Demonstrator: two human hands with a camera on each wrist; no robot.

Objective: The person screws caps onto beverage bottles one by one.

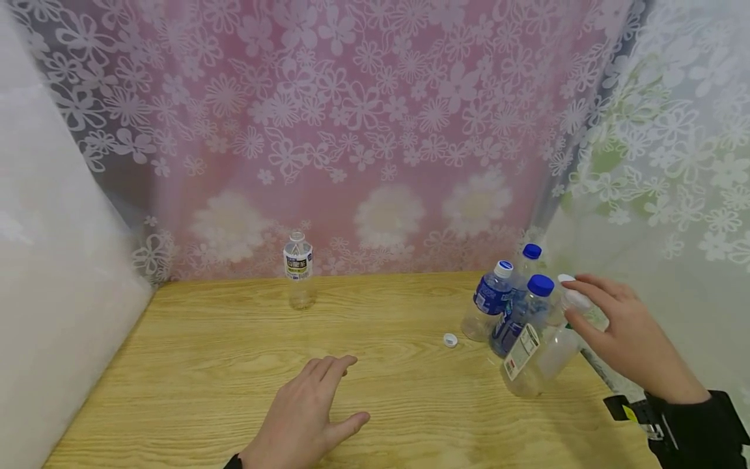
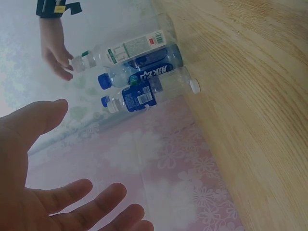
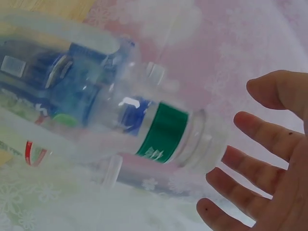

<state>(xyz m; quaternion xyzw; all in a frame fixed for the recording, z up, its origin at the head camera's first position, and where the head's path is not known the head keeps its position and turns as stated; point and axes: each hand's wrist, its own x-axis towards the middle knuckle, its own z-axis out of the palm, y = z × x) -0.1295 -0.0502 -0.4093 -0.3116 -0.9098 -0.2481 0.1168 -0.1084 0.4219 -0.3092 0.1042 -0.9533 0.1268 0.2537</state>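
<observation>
My right hand [image 1: 624, 332] is beside the white cap of a large clear plastic bottle [image 1: 527, 384] at the right of the table. In the right wrist view its fingers [image 3: 262, 127] are spread around the end of that bottle's cap [image 3: 211, 144]; whether a fingertip touches it I cannot tell. A green band [image 3: 164, 132] circles the bottle's neck. Over the front middle of the table hovers my left hand [image 1: 305, 413], its fingers extended, holding nothing. Close to the large bottle stand a blue-capped bottle [image 1: 539, 286] and a white-capped bottle with a blue label [image 1: 492, 296].
A clear bottle [image 1: 299, 267] without a cap stands alone at the back left. One loose white cap [image 1: 450, 340] lies left of the cluster. Another blue-capped bottle [image 1: 531, 252] is behind. Flowered curtains [image 1: 363, 130] border the wooden table [image 1: 205, 365].
</observation>
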